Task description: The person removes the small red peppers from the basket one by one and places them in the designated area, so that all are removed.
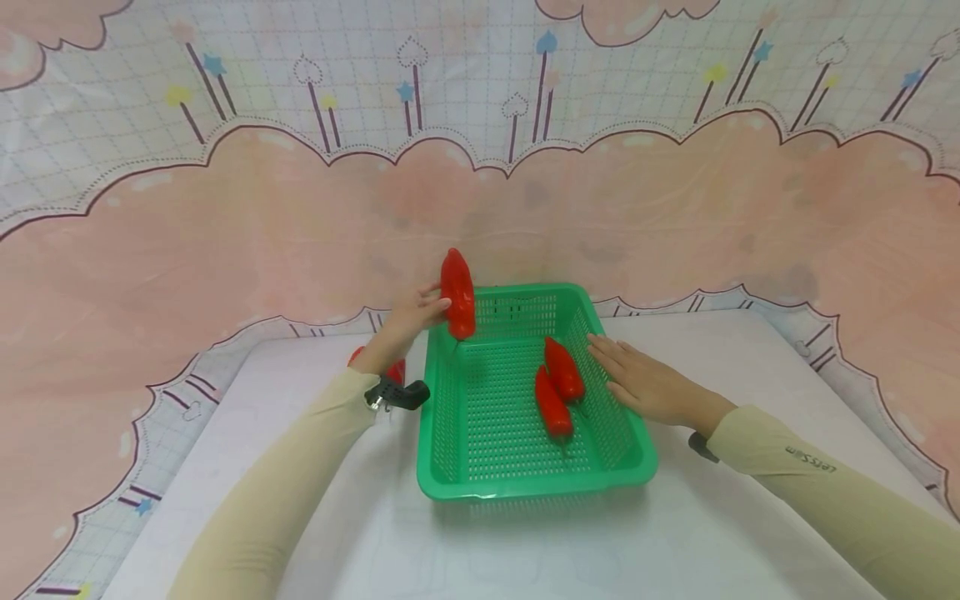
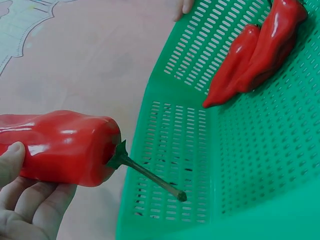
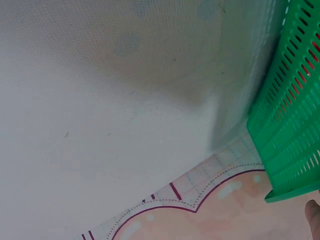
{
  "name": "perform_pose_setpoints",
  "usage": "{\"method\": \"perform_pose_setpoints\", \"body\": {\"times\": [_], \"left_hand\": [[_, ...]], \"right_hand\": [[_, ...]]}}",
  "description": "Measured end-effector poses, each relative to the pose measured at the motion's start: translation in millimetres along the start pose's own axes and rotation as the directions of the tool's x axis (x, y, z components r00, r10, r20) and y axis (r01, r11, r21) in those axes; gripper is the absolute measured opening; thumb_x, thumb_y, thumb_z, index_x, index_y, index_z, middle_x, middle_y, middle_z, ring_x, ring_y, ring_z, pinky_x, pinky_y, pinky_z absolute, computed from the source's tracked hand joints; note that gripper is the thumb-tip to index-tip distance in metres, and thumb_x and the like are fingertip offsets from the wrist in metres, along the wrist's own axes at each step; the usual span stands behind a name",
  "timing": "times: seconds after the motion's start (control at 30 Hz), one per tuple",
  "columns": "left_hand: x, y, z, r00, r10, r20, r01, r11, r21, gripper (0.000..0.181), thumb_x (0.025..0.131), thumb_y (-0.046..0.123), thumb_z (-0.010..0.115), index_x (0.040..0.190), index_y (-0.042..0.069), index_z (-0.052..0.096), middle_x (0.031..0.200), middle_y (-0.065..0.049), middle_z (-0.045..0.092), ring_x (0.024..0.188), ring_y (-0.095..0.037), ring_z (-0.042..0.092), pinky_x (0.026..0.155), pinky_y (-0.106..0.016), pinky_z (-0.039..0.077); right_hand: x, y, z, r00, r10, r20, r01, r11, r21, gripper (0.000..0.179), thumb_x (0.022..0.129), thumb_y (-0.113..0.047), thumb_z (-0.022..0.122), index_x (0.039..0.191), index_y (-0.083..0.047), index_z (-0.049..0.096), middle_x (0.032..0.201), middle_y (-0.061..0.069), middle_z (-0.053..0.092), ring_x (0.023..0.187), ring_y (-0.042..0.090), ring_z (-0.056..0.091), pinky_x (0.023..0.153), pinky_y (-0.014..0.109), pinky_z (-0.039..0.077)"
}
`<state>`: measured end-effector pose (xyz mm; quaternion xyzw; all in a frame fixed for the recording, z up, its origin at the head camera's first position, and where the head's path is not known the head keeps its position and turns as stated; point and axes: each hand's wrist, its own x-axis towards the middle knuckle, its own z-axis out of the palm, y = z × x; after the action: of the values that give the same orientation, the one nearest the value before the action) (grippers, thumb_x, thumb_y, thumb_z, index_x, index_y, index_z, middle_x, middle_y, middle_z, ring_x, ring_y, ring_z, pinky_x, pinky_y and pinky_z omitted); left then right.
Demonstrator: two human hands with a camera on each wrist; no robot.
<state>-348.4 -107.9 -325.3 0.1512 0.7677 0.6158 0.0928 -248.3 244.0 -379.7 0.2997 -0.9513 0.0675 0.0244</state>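
A red pepper [image 1: 458, 287] is gripped in my left hand [image 1: 412, 323], raised at the back left corner of a green plastic basket [image 1: 532, 485]. In the left wrist view the thumb lies over this pepper [image 2: 65, 147], fingers beneath, and its green stem points toward the basket. Two more red peppers, one [image 1: 564, 372] behind the other [image 1: 553, 407], lie in the right half of the basket. My right hand [image 1: 643, 382] has its fingers extended, fingertips at the basket's right rim. The right wrist view catches only a fingertip [image 3: 313, 217] near the rim.
Red pepper [image 1: 397, 372] shows on the white table [image 1: 360, 517] left of the basket, partly hidden behind my left wrist. Behind the table hangs a printed cloth [image 1: 337, 217] with pink cloud shapes, close to the basket's back wall.
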Motion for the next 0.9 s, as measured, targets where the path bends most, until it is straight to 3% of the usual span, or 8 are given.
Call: {"method": "perform_pose_setpoints", "body": {"times": [0.17, 0.33, 0.6, 0.73, 0.9], "left_hand": [[-6.8, 1.7, -10.1, 1.000, 0.004, 0.002, -0.004, 1.000, 0.002, 0.058, 0.096, 0.012, 0.051, 0.148, 0.003, 0.026, 0.142, -0.021, 0.044, 0.127, -0.037, 0.048, 0.110, -0.047, 0.036], [-13.8, 3.1, -21.1, 1.000, 0.002, -0.026, -0.001, 0.999, 0.049, 0.058, 0.096, 0.018, 0.053, 0.147, 0.006, 0.028, 0.141, -0.018, 0.046, 0.127, -0.035, 0.049, 0.108, -0.047, 0.038], [-24.5, 3.7, -39.3, 0.997, -0.024, -0.075, 0.027, 0.998, 0.048, 0.056, 0.096, 0.017, 0.054, 0.146, 0.007, 0.032, 0.139, -0.019, 0.049, 0.125, -0.035, 0.052, 0.107, -0.047, 0.040], [-31.6, 2.5, -48.2, 0.992, -0.058, -0.113, 0.068, 0.994, 0.091, 0.059, 0.094, 0.025, 0.056, 0.147, 0.011, 0.032, 0.139, -0.015, 0.050, 0.123, -0.032, 0.054, 0.106, -0.044, 0.042], [-37.7, -0.7, -58.2, 0.988, -0.056, -0.146, 0.077, 0.987, 0.142, 0.061, 0.093, 0.031, 0.057, 0.146, 0.012, 0.034, 0.137, -0.015, 0.052, 0.120, -0.033, 0.056, 0.102, -0.043, 0.045]], "right_hand": [[0.6, 0.0, 0.1, 1.000, -0.001, 0.002, 0.001, 1.000, -0.001, 0.057, 0.097, -0.024, 0.041, 0.147, 0.000, 0.025, 0.156, 0.014, 0.022, 0.143, 0.034, 0.022, 0.116, 0.050, 0.022], [0.4, -0.4, 0.1, 1.000, -0.005, 0.001, 0.005, 1.000, -0.010, 0.057, 0.098, -0.023, 0.041, 0.147, 0.001, 0.025, 0.156, 0.014, 0.022, 0.143, 0.034, 0.022, 0.116, 0.050, 0.022], [-0.1, -1.8, -0.5, 1.000, 0.002, -0.005, -0.002, 1.000, 0.012, 0.057, 0.097, -0.023, 0.042, 0.146, 0.001, 0.026, 0.156, 0.015, 0.023, 0.143, 0.035, 0.023, 0.116, 0.050, 0.023], [-0.5, -1.5, -0.2, 1.000, 0.000, -0.009, 0.000, 1.000, 0.008, 0.056, 0.097, -0.023, 0.042, 0.146, 0.001, 0.027, 0.156, 0.014, 0.023, 0.143, 0.035, 0.023, 0.116, 0.050, 0.023], [-0.1, -0.8, 0.0, 1.000, 0.003, 0.000, -0.003, 1.000, 0.005, 0.057, 0.098, -0.023, 0.041, 0.147, 0.000, 0.025, 0.156, 0.014, 0.022, 0.143, 0.034, 0.022, 0.116, 0.050, 0.022]]}}
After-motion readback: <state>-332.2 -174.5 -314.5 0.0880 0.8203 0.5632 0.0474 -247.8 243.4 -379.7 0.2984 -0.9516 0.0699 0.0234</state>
